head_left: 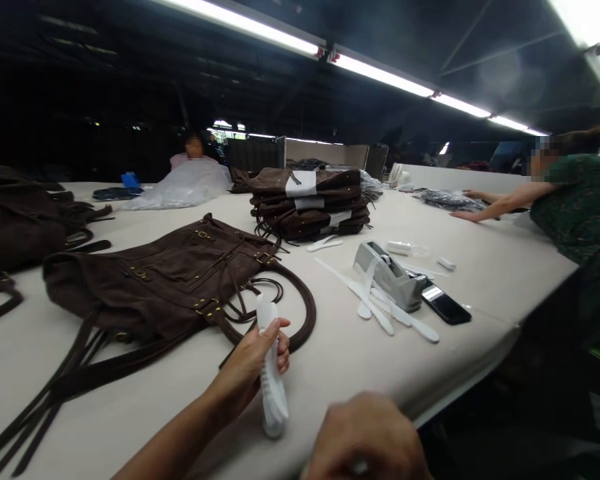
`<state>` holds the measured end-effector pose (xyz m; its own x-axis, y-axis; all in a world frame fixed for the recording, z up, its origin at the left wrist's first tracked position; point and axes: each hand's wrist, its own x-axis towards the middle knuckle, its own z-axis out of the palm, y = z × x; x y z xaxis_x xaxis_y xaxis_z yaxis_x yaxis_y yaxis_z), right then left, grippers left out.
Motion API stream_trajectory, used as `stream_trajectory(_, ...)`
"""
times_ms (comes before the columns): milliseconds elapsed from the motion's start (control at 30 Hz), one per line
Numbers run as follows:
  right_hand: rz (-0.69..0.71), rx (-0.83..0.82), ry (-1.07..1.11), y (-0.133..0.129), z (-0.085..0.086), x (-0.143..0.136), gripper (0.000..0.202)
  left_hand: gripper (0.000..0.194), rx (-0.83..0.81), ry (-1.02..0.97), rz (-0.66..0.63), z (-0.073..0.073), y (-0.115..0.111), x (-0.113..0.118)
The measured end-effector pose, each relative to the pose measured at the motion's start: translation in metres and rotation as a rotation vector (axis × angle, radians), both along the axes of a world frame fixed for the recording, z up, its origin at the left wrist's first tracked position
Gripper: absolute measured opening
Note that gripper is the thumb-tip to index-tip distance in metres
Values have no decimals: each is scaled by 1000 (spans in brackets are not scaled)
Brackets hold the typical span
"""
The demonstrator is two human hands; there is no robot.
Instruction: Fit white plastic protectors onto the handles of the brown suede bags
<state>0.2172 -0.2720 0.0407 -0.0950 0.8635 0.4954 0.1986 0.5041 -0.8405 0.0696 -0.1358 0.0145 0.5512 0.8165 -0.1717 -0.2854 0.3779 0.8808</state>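
Note:
My left hand [265,350] is closed around a bundle of white plastic strips [274,400] with notched edges, held upright above the table's near side. Low in the view, my right hand [373,437] is blurred and curled into a fist. A small pale spot shows inside it, too unclear to name. Just beyond my left hand lies a dark brown bag [180,267], flat on the table, its rounded handle [305,300] and thin cords spread toward me. Loose white strips [380,317] lie around a grey tape dispenser [393,277] to the right.
A black phone [445,303] lies against the dispenser, near a clear plastic roll [403,248]. Stacked brown bags [310,203] with white bands stand farther back. More brown bags [20,220] lie left. One person handles clear plastic at the back; another person's hands [470,215] touch a wrapped item.

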Motion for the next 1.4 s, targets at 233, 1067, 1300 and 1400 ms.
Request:
stream_trajectory(233,-238,-322,235,89,-25,10,32,43,303,104,-137,4,-7,0)
stream_trajectory(1067,-755,-227,-220,190,18,155,27,60,-32,41,-119,-29,17,12)
stream_trajectory(1300,-735,-312,-389,179,-7,137,16,59,-133,43,-27,-17,14,9)
stream_trajectory(1400,-691,-187,-347,163,-12,95,24,56,-117,58,9,-15,14,8)
